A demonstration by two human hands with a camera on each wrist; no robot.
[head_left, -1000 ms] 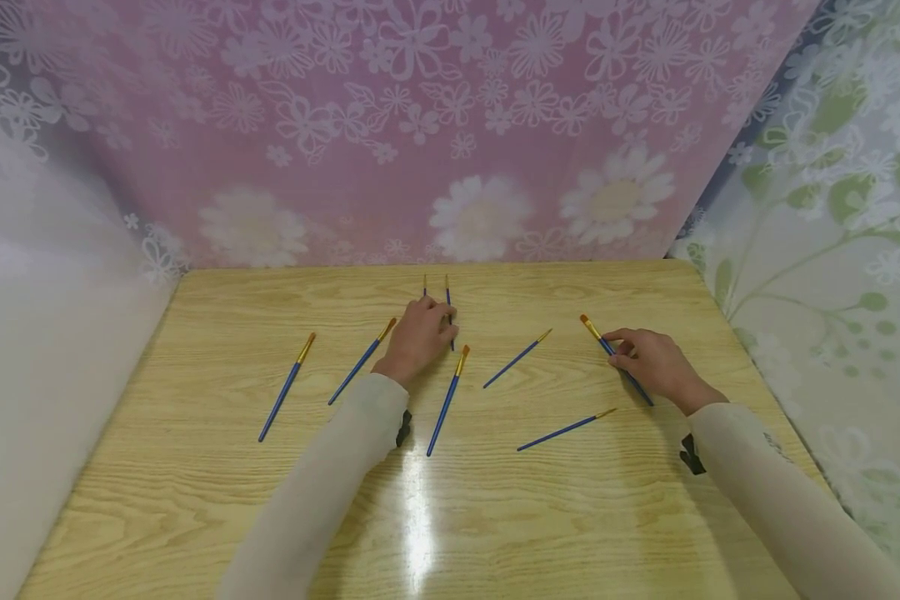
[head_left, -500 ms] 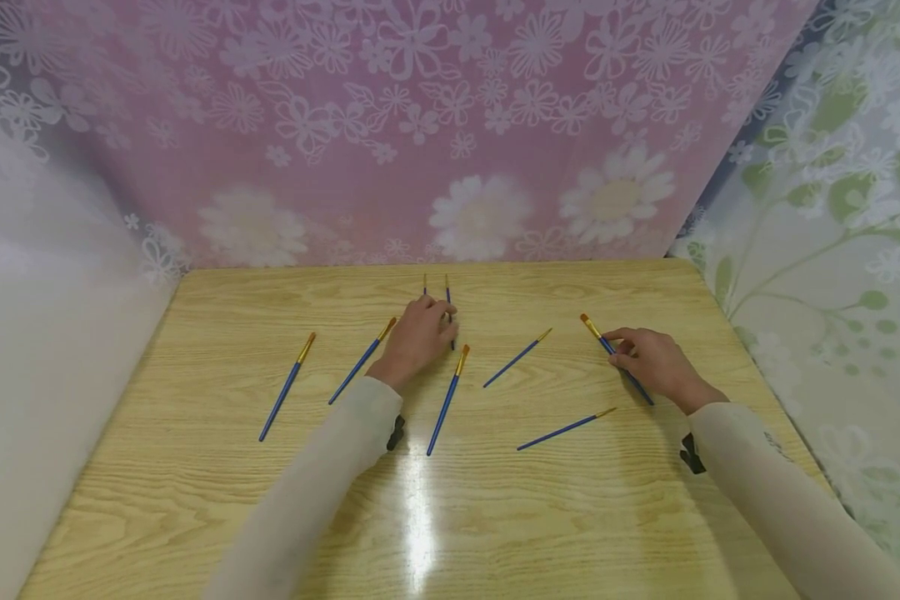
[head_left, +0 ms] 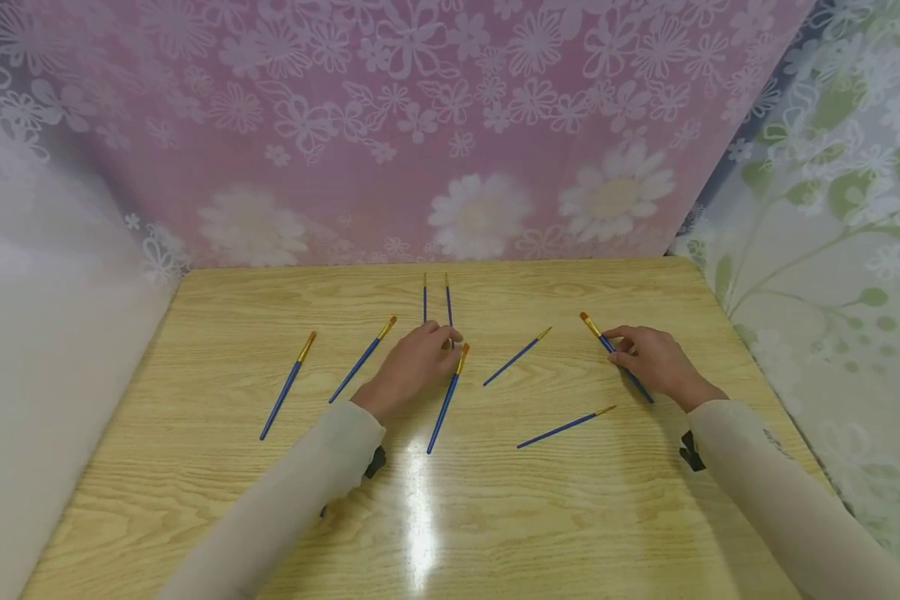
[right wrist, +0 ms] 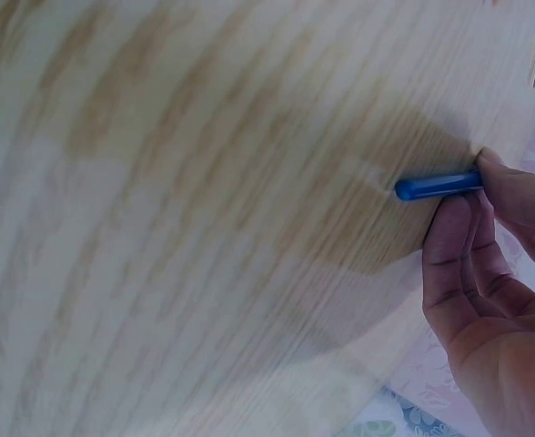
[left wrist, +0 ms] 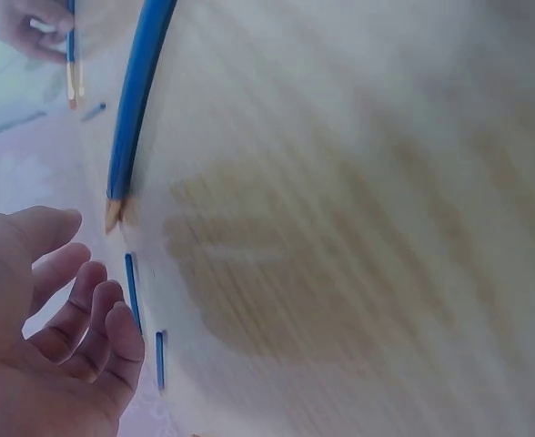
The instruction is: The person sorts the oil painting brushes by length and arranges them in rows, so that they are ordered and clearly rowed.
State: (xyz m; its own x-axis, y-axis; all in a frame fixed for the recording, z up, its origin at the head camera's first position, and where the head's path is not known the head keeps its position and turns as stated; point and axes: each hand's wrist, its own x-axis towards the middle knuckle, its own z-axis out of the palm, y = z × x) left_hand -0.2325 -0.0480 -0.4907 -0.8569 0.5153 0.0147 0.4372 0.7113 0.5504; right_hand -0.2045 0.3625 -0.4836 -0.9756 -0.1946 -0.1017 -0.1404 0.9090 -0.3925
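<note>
In the head view my left hand [head_left: 412,367] hovers over the middle of the table, fingers loosely bent and holding nothing, as the left wrist view also shows. A flat paintbrush [head_left: 442,412] with a blue handle lies just right of it; its bristles overlap the fingertips in the head view. Two thin paintbrushes, a left one [head_left: 424,304] and a right one [head_left: 449,302], lie beyond the fingers, their lower ends hidden by the hand. At the right, my right hand [head_left: 656,360] pinches another flat paintbrush [head_left: 592,325] between thumb and fingers; its blue handle end [right wrist: 422,188] sticks out in the right wrist view.
More blue paintbrushes lie on the wooden table [head_left: 195,483]: two flat ones at left, one outer [head_left: 285,392] and one inner [head_left: 360,362], and two thin ones right of centre, one upper [head_left: 517,357] and one lower [head_left: 562,428]. A blue tip [head_left: 323,511] peeks from beside the left sleeve.
My left hand has drawn back toward me from the two thin paintbrushes, uncovering more of their handles. A blue tip now shows by the left sleeve. The right hand keeps its place.
</note>
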